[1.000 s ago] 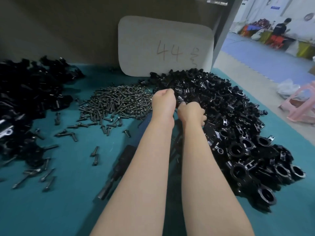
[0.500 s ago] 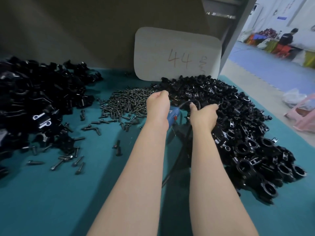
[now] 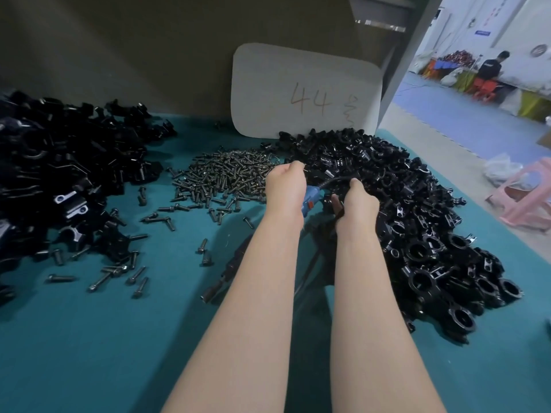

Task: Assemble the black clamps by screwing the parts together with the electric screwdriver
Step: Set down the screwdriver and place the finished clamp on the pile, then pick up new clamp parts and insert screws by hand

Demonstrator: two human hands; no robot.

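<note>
Hands meet between screws (image 3: 226, 177) and clamps (image 3: 417, 216).
The left hand (image 3: 284, 190) wraps the blue electric screwdriver (image 3: 311, 201), rigid and likely hefty, best gripped mid-barrel; the right hand (image 3: 359, 205) curls round its limp black cord (image 3: 337, 181) beside that pile.

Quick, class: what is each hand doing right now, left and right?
Left hand: grips the blue electric screwdriver.
Right hand: fingers curled, apparently gripping the black cord.

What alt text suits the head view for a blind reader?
A left hand grips a blue electric screwdriver and a right hand its black cable, over a teal table mat between heaped dark metal screws and black clamp parts.
</note>
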